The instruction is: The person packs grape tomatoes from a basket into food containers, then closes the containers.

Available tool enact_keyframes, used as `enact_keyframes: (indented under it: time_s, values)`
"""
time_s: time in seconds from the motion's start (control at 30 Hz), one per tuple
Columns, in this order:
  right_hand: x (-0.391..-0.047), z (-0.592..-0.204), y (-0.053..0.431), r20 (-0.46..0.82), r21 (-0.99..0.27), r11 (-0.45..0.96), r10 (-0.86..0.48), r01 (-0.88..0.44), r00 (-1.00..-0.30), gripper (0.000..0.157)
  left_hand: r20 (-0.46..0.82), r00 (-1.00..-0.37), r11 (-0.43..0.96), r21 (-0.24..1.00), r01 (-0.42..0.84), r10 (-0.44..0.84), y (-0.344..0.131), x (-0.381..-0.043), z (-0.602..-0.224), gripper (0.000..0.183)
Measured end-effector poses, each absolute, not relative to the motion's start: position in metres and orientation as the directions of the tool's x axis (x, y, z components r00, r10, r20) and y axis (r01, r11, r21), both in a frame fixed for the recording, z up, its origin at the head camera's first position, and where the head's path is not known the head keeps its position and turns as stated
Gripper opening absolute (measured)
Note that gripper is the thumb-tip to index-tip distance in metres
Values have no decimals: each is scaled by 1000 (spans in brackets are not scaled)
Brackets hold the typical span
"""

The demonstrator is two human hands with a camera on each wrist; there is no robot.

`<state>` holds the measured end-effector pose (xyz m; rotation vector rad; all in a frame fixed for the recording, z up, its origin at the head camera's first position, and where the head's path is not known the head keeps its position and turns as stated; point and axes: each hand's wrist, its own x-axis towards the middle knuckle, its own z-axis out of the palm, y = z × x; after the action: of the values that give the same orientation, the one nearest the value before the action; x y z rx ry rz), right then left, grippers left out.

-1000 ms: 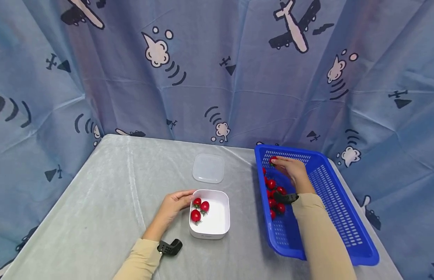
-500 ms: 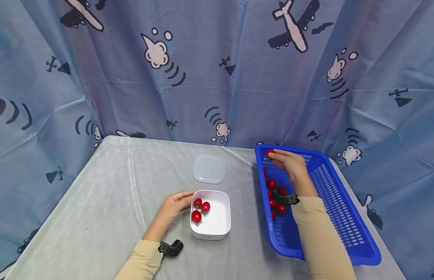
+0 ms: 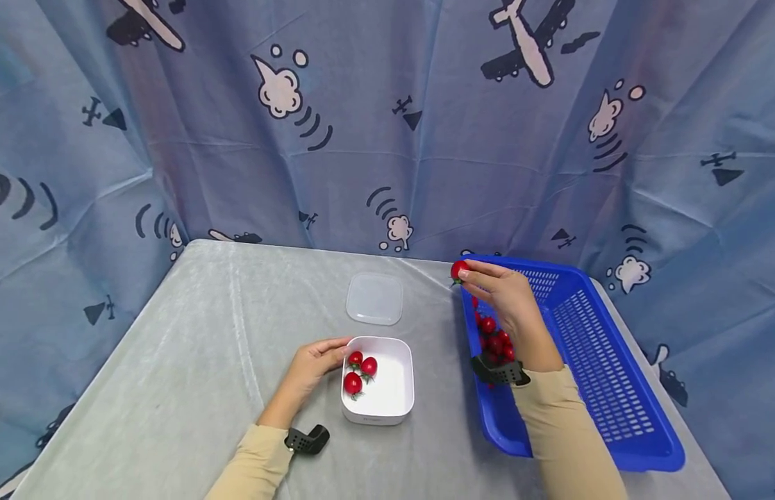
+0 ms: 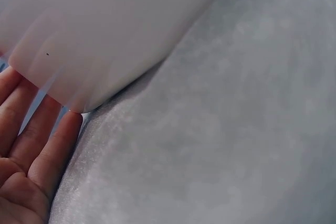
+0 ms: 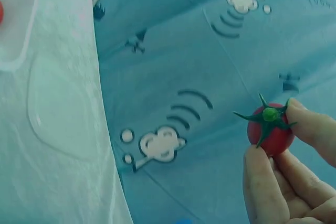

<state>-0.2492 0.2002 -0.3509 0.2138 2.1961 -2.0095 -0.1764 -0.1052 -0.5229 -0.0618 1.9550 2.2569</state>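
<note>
Blue basket (image 3: 596, 368) on the right, white box (image 3: 390, 382) left of it, left hand (image 3: 311, 364) fingers spread against the box's side. Right hand (image 3: 509, 298) is pinching 1 tomato (image 3: 457, 269) by the basket's far-left corner. Mid-transfer, I'd guess; next probably wants a gentle drop beside those 3 boxed tomatoes (image 3: 353, 383).

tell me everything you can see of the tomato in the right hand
The tomato is round, red, smooth and seemingly whole, its green star-shaped calyx turned toward the right wrist camera. The right hand pinches it in the air near the far left corner of the basket; no other contact shows.
</note>
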Motion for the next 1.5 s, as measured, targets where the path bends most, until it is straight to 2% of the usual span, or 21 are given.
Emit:
enact_keyframes:
  time_s: [0.63, 1.1, 1.5]
  values:
    - [-211, -357, 164, -241, -957, 168, -21, 235, -970, 48, -121, -989, -127, 983, -131, 89, -105, -177, -524, 37]
    - [-191, -355, 148, -190, -967, 182, -47, 179, -981, 45, -102, -988, -136, 984, -117, 114, -103, -185, -519, 38]
    - [-166, -364, 135, -186, -977, 113, -15, 183, -982, 43, -99, -988, -136, 984, -115, 116, -104, -178, -524, 37]
